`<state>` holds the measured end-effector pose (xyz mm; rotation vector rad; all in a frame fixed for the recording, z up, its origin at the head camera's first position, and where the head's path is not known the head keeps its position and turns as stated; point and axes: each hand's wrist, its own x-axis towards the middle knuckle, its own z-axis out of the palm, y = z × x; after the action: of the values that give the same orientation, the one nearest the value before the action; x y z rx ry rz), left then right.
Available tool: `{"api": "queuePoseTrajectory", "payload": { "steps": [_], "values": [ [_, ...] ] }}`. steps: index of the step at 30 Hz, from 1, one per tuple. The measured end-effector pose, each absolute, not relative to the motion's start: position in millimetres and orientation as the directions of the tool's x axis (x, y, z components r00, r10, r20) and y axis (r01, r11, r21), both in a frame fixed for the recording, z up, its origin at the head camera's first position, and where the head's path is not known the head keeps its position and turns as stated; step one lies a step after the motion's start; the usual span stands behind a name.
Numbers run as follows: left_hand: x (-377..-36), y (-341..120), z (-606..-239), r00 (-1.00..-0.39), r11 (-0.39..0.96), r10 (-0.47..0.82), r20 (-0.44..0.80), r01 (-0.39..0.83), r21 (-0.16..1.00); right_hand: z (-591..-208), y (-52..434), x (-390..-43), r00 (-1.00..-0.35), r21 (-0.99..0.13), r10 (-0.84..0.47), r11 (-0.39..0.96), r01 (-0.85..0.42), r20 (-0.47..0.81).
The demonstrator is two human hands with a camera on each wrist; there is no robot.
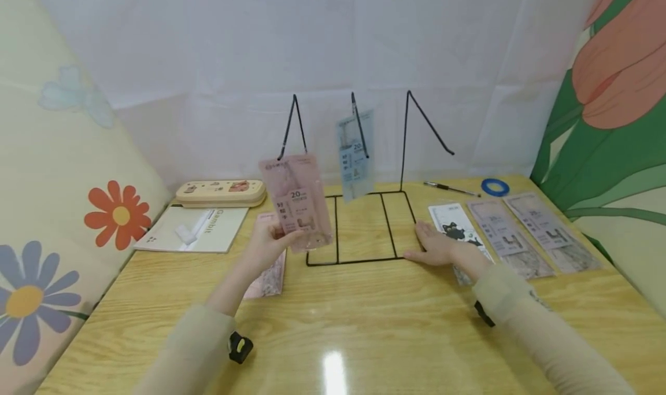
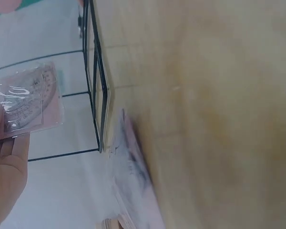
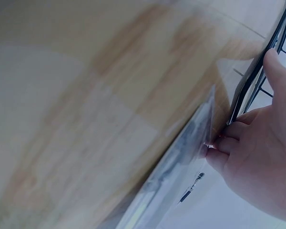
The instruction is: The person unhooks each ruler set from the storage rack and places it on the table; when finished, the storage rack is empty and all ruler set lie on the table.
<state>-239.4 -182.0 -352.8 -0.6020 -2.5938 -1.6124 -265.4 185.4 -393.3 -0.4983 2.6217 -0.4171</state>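
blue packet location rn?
Head view, centre back: the blue packet hangs on the middle hook of the wire rack, right of the pink packet.

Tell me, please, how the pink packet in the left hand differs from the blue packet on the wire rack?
The pink packet is pinched upright by the left hand, off the rack; the blue packet hangs from the wire rack's middle hook. The pink one sits lower and nearer the camera; the blue one farther back. Both are flat, clear packets marked "20".

A small staged work booth, not a lived-in room; white sheeting (image 1: pixel 208 65) hangs beyond the fingers, flower-printed panels (image 1: pixel 62 210) close both sides, and a pale wooden surface (image 1: pixel 364 325) carries a wire display rack (image 1: pixel 364 227) and packets (image 1: pixel 525 233).
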Motion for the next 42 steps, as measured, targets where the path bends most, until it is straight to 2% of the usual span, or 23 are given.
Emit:
{"api": "queuePoseTrajectory", "payload": {
  "steps": [4, 11, 15, 18, 22, 25, 28, 33, 42],
  "values": [
    [-216.6, -185.1, -353.0, -0.928, 0.367, 0.332, 0.172, 0.295, 0.882, -392.6, 186.5, -265.3, -0.841, -0.365, -0.406, 0.890, -0.274, -0.358],
    [-182.3, -203.1, -348.6, -0.900, 0.382, 0.375, 0.221, 0.368, 0.848, -392.5, 184.4, -265.3, -0.835, -0.367, -0.407, 0.890, -0.271, -0.371],
    [-173.7, -224.7, -340.9, -0.913, 0.392, 0.323, 0.250, 0.370, 0.842, -391.7, 184.4, -266.1, -0.841, -0.360, -0.398, 0.894, -0.266, -0.368],
    [-171.7, -245.5, -334.0, -0.939, 0.461, 0.238, 0.250, 0.336, 0.821, -391.8, 184.8, -265.9, -0.841, -0.359, -0.397, 0.895, -0.266, -0.367],
    [-171.4, -274.6, -325.7, -0.978, 0.629, 0.128, 0.166, 0.209, 0.748, -393.0, 185.8, -265.3, -0.838, -0.358, -0.401, 0.894, -0.270, -0.369],
    [-172.9, -294.7, -325.4, -0.996, 0.709, 0.084, 0.042, 0.089, 0.700, -393.2, 186.4, -265.0, -0.839, -0.367, -0.406, 0.890, -0.272, -0.362],
    [-176.5, -310.4, -329.0, -0.993, 0.749, 0.060, -0.104, -0.024, 0.662, -392.9, 186.7, -264.1, -0.841, -0.374, -0.404, 0.888, -0.267, -0.360],
    [-184.5, -325.0, -335.1, -0.953, 0.739, 0.069, -0.295, -0.150, 0.657, -392.7, 185.4, -263.1, -0.839, -0.375, -0.409, 0.886, -0.271, -0.359],
    [-199.7, -325.9, -337.2, -0.941, 0.747, 0.044, -0.334, -0.191, 0.637, -394.1, 185.2, -265.4, -0.843, -0.368, -0.407, 0.888, -0.276, -0.351]
  ]
}}
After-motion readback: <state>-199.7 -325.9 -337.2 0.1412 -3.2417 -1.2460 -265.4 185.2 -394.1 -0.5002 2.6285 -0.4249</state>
